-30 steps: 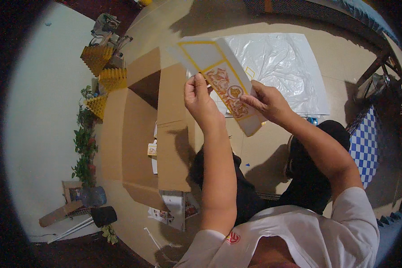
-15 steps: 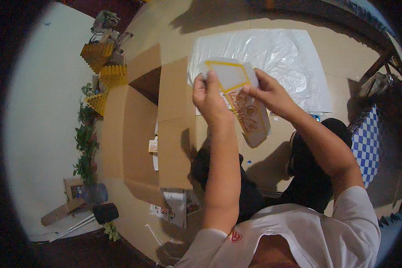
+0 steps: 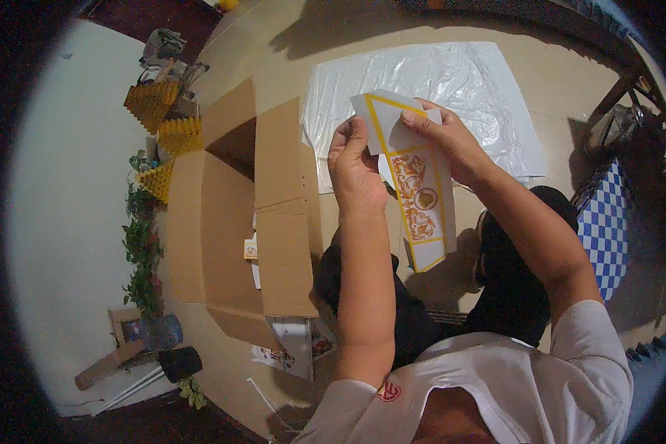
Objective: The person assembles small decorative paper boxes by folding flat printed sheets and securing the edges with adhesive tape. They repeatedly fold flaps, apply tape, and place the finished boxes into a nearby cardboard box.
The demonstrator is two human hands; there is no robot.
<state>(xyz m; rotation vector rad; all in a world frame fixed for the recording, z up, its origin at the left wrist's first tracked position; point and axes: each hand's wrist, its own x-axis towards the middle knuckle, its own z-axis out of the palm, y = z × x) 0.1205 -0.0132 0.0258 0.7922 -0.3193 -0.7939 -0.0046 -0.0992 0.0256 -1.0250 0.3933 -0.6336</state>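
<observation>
A white card carton blank (image 3: 419, 194) with yellow border lines and brown-red printed drawings is held up in front of me. Its long printed panel hangs down toward my knees, and a wider plain panel is at the top. My left hand (image 3: 357, 166) pinches the upper left edge between thumb and curled fingers. On the other side, my right hand (image 3: 449, 140) grips the upper right part, its thumb lying across the plain panel and its fingers partly hidden behind. Below and behind the blank, a white plastic-covered sheet (image 3: 488, 96) lies on the floor.
A large open cardboard box (image 3: 288, 222) stands at my left, with small printed cartons (image 3: 251, 249) inside. Farther left are plants (image 3: 142, 244) and yellow stacked pieces (image 3: 152, 103) along the wall. A blue-and-white checked cloth (image 3: 605, 233) is at the right.
The carton blank has turned, so its printed panel now faces me more squarely and hangs lower. My right thumb has moved up onto the plain top panel. My view has shifted slightly.
</observation>
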